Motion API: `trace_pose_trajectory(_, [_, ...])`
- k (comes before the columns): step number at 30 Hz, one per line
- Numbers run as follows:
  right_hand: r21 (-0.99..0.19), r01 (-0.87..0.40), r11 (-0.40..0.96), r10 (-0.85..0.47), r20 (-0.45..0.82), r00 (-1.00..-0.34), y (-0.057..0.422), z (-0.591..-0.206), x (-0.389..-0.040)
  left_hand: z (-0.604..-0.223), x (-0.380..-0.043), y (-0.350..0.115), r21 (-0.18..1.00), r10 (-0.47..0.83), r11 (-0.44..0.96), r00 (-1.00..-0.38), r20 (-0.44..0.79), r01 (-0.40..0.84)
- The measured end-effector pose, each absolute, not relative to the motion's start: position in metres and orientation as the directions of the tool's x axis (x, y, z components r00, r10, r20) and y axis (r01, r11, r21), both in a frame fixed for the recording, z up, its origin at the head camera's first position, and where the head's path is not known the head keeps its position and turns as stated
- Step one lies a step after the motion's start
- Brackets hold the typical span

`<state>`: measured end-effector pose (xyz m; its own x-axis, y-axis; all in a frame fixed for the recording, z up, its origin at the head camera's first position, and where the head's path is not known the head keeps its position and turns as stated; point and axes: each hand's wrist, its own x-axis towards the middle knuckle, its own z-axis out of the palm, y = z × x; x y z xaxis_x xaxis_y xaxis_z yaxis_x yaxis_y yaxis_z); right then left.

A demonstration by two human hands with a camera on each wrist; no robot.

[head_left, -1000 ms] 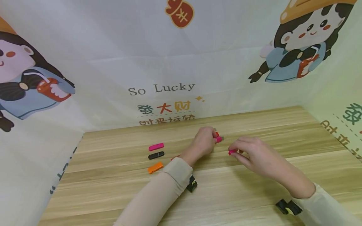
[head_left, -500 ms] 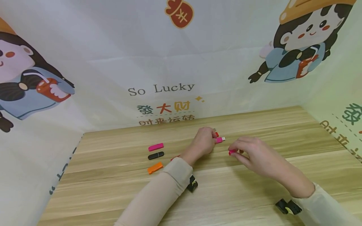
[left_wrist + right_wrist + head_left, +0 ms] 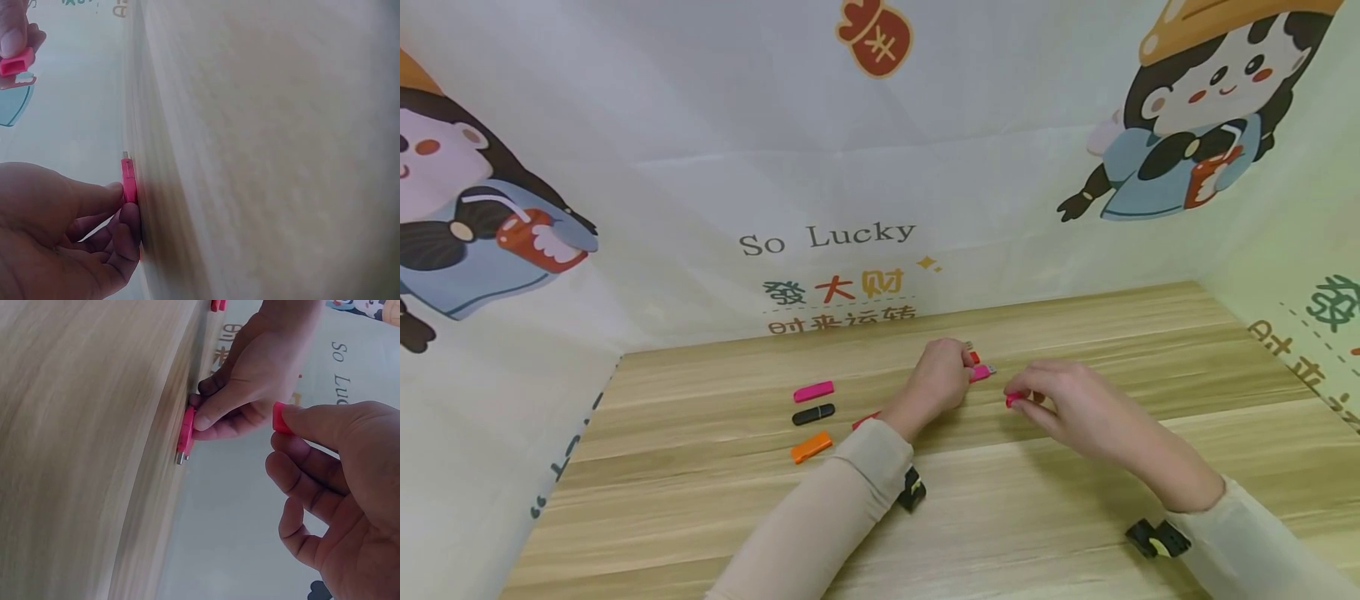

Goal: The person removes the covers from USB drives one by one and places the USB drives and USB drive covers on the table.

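Observation:
My left hand (image 3: 942, 375) pinches a pink USB flash drive (image 3: 981, 373) close over the table, its metal plug bare and pointing right. In the left wrist view, thumb and fingers grip the rear of that drive (image 3: 129, 181). A red USB drive (image 3: 975, 357) with a bare plug lies just behind it, partly hidden by the hand. My right hand (image 3: 1063, 404) pinches a small pink cap (image 3: 1014, 400) above the table, right of the drive and apart from it. The hollow end of the cap (image 3: 17, 62) shows in the left wrist view.
Left of my left forearm lie a pink stick (image 3: 814, 391), a black USB stick (image 3: 814, 414) and an orange stick (image 3: 812, 447) in a column. A red piece (image 3: 865, 420) is partly hidden by the left wrist. Printed cloth (image 3: 700, 208) walls the wooden table's back and sides.
My right hand and forearm have shifted slightly up and left with the cap. The pink drive has turned a little in my left hand, which otherwise stays in place.

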<state>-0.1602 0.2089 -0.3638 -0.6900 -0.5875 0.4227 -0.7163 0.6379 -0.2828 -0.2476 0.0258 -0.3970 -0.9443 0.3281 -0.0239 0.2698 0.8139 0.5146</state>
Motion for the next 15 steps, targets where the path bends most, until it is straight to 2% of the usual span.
trace_pose_trajectory(15, [-0.303, -0.679, 0.668, -0.577, 0.366, -0.730, 0.207, -0.365, -0.172, -0.390, -0.240, 0.016, 0.546, 0.307, 0.793, -0.951, 0.026, 0.271])
